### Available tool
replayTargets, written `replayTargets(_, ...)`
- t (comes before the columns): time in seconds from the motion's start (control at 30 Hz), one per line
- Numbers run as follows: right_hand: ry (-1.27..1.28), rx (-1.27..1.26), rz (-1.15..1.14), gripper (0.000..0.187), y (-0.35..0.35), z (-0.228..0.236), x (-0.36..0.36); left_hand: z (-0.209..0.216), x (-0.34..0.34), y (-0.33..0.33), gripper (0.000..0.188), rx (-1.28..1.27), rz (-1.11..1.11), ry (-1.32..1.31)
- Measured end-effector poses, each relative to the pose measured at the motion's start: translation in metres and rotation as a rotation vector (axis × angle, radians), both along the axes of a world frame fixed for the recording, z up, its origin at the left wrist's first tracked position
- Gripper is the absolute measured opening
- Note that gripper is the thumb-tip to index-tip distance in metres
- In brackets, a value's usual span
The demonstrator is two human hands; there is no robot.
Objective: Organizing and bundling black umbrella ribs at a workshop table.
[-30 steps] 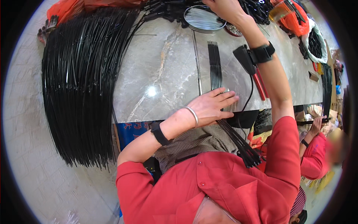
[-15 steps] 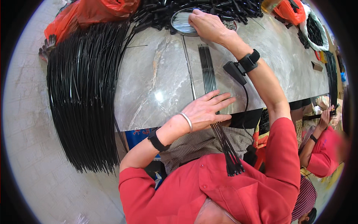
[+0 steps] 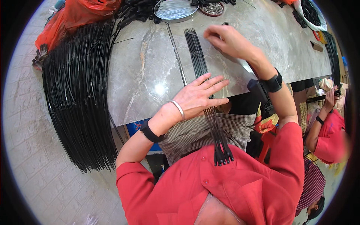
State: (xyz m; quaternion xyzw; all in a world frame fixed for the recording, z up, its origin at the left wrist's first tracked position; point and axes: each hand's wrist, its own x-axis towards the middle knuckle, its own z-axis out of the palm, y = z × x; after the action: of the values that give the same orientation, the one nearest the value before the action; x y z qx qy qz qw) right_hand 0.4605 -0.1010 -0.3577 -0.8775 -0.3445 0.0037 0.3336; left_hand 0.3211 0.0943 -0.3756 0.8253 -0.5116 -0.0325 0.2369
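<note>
While left hand [image 3: 195,94] lies spread on slim, black, parallel rods [image 3: 196,54] | right hand [image 3: 231,42] pinches pale stick [image 3: 195,35]

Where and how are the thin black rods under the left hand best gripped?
Probably just past the grey table, from the right: the thin black rods overhang its near edge, so could be encircled there; the left hand covers their middle.

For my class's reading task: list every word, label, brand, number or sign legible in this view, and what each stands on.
None reads clearly enough to quote.
Blue printed panel under the table: marks partly covered, too small to read.
Red-and-yellow material: any lettering too small to tell.
Black rods under the left hand: no lettering shows.
</note>
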Motion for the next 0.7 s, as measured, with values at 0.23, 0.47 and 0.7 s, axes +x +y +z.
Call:
replayTargets(0.23, -0.319, -0.114, -0.151, 0.013, -0.016, -0.016, 0.01, 0.0, 0.0, 0.0, 0.044, 0.022, -0.005, -0.022)
replayTargets(0.47, -0.415, -0.201, -0.133, 0.011, -0.002, -0.003, 0.015, -0.001, 0.0, -0.001, 0.044, 0.055, -0.003, -0.04)
replayTargets(0.7, -0.346, -0.169, -0.178, 0.008, -0.004, -0.012, 0.023, 0.002, 0.002, -0.002, 0.047, 0.043, -0.001, -0.001)
